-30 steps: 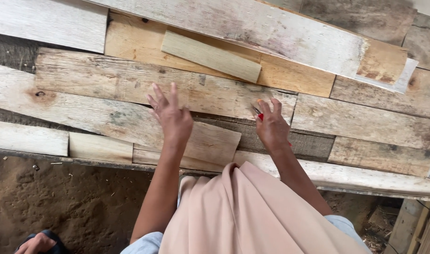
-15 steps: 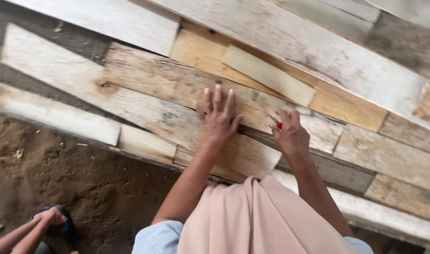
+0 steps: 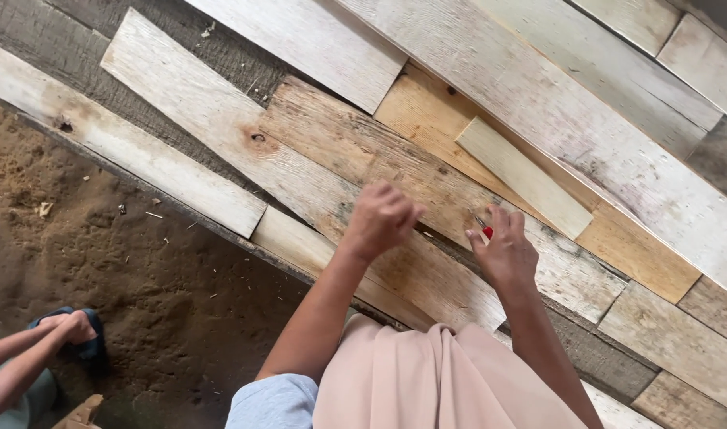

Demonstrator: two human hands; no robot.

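a: left hand point(image 3: 382, 218)?
b: curled into a loose fist, knuckles resting on the weathered plank point(image 3: 355, 163), grip together, nothing seen inside.
a: right hand point(image 3: 502, 253)?
b: just beside, closed around a small red-handled tool point(image 3: 485, 229), tip at the plank's edge.
a: nearby?
b: short pale board point(image 3: 522, 176) lying above on an orange-toned plank point(image 3: 427, 111); dirt floor point(image 3: 125, 270) below; someone else's hands point(image 3: 69, 327) at lower left.

One head-worn view only, no second view to overlap. Looks steeply down from above the person's chest, tilted so the plank surface point(image 3: 220, 127) runs diagonally upper left to lower right. Close range: both forearms fill the centre; dirt floor point(image 3: 101, 262) at lower left.
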